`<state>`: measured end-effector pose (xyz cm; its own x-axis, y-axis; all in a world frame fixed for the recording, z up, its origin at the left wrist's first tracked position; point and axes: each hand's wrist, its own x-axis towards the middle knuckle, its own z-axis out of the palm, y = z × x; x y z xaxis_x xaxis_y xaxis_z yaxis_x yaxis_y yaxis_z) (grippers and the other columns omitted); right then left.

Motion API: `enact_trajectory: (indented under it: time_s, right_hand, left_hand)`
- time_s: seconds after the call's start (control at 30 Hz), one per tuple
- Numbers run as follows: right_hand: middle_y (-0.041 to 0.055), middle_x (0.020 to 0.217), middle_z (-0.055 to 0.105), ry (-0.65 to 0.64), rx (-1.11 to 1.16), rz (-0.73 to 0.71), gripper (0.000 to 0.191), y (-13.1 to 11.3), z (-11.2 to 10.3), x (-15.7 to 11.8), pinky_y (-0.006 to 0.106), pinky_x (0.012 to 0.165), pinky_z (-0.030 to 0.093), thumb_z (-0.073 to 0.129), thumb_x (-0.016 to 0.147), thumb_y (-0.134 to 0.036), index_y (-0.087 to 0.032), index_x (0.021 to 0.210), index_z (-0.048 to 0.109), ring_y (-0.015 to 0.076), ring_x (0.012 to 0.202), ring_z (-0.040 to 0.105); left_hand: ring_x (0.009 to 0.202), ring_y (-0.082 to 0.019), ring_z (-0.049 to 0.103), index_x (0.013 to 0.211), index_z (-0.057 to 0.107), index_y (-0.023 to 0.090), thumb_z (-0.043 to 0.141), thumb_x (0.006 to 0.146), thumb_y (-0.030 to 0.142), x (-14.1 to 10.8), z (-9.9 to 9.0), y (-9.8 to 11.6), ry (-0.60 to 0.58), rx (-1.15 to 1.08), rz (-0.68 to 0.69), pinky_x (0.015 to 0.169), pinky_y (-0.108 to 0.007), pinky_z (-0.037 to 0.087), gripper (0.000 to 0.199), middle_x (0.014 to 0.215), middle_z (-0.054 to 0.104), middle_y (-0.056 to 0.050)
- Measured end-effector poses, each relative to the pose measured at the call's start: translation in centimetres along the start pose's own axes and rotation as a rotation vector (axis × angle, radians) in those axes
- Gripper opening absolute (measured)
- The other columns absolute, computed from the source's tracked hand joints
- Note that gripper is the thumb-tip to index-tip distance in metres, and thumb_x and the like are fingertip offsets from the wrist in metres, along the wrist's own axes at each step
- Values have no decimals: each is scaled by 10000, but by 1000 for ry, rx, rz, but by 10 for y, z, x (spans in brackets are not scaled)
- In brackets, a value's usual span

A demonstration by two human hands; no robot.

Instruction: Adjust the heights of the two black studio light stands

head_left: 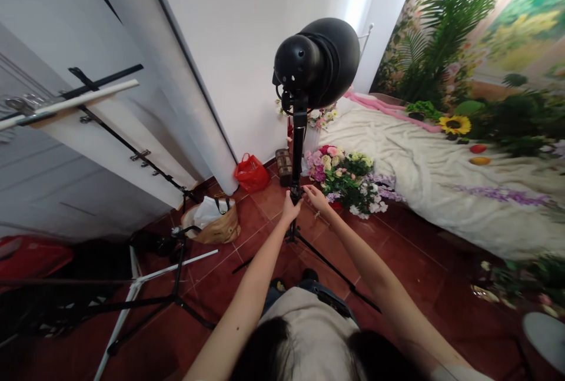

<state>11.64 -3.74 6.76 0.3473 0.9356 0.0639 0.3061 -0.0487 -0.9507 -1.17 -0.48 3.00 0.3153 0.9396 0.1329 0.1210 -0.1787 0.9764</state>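
A black studio light (315, 63) with a round reflector sits on top of a black light stand (298, 151) right in front of me. My left hand (291, 207) is wrapped round the stand's pole at a joint below the lamp. At the same joint, my right hand (315, 197) has its fingers pinched on a small part on the right side, probably a knob; its shape is too small to make out. Below my hands the stand's legs spread over the tiled floor.
Right of the stand lie artificial flowers (339, 175) and a bed with a cream cover (424, 163). A red bag (251, 174), a small brown chest (283, 166) and a tan tote bag (225, 225) stand on the floor. More stands (176, 287) spread their legs at left.
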Motion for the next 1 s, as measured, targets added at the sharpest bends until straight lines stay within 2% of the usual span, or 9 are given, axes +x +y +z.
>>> enact_trajectory:
  time_s: [0.2,0.43,0.53,0.63,0.77,0.87,1.0]
  right_hand:
    - [-11,728,618,2,18,-33,444,-8,-3,-17,285,591,502,397,836,-558,-242,1053,619,141,605,573]
    - [1,774,604,-41,38,-47,448,-1,0,-14,296,630,506,375,846,-547,-233,1083,588,148,658,572]
    - [11,781,582,3,17,-84,419,7,4,-10,311,671,503,356,862,-522,-219,1022,597,158,705,567]
    - [20,784,551,60,-36,-96,398,13,7,-3,325,714,489,347,867,-524,-215,873,598,168,741,551]
    - [19,717,528,84,-95,-89,415,16,9,8,302,709,459,392,845,-564,-208,668,508,160,698,512]
    - [6,593,509,57,-126,23,452,16,12,16,255,574,417,420,829,-585,-204,590,461,137,575,471]
    - [-6,441,448,42,-280,360,434,12,13,32,227,462,325,557,770,-527,-190,508,479,128,480,472]
  left_hand:
    - [1020,-216,588,1071,467,180,672,721,242,0,1,1,25,-18,-34,920,-402,441,411,1052,618,-110]
    - [1013,-209,585,1060,480,185,659,730,238,2,3,-4,40,8,-32,918,-399,441,379,1047,612,-99]
    - [994,-214,590,1056,483,182,675,718,261,2,3,-5,45,15,-51,920,-405,436,397,1024,617,-98]
    - [994,-219,588,1060,480,179,670,724,274,2,2,-6,29,23,-40,921,-411,433,397,1020,617,-102]
    - [1003,-224,584,1063,474,179,655,736,275,2,0,-7,10,42,-22,926,-416,429,386,1036,612,-110]
    - [1014,-223,578,1073,462,176,643,743,260,2,-1,-10,-1,54,-9,927,-414,429,386,1050,604,-114]
    - [1032,-209,568,1092,437,166,637,739,235,3,-1,-14,-14,24,27,931,-398,431,412,1048,599,-105]
